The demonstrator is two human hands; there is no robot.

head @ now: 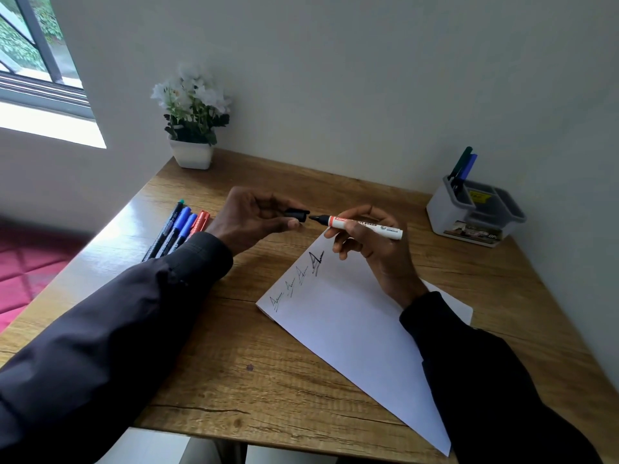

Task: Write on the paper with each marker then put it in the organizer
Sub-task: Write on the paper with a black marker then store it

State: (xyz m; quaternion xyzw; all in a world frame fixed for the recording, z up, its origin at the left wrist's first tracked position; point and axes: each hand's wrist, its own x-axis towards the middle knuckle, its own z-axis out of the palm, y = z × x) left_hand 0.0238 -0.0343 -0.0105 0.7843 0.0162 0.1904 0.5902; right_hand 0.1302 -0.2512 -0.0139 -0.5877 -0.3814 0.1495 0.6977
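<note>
The wooden table [268, 363] is filling most of my view, and I am working over its middle. The white paper [351, 329] is lying flat on it, slanting from the centre down toward five o'clock. Four scrawls [301, 279] are running along its upper-left edge, the far one looking darkest. My dark sleeves [117, 329] are reaching in from seven and five o'clock.

At two o'clock the grey-and-white organizer [475, 212] is standing near the wall, with a green marker [464, 160] and a blue marker [470, 167] sticking up out of its left-hand compartment. At eleven o'clock a white flower pot [191, 154] is sitting in the table's far corner. At nine o'clock a row of markers [177, 229] is lying side by side on the table, just beside my left sleeve. I am making out a green tip, two blue caps and a red one.

My left grip [251, 219] is hovering above the table beyond the paper, fingers curled and pinching the black cap [296, 215], whose mouth is facing three o'clock. My right grip [371, 249] is hanging over the paper's far corner, fingers wrapping the white marker [368, 227] with its orange band. The bare black tip is pointing toward nine o'clock, straight at the cap, just apart from it and not touching.
</note>
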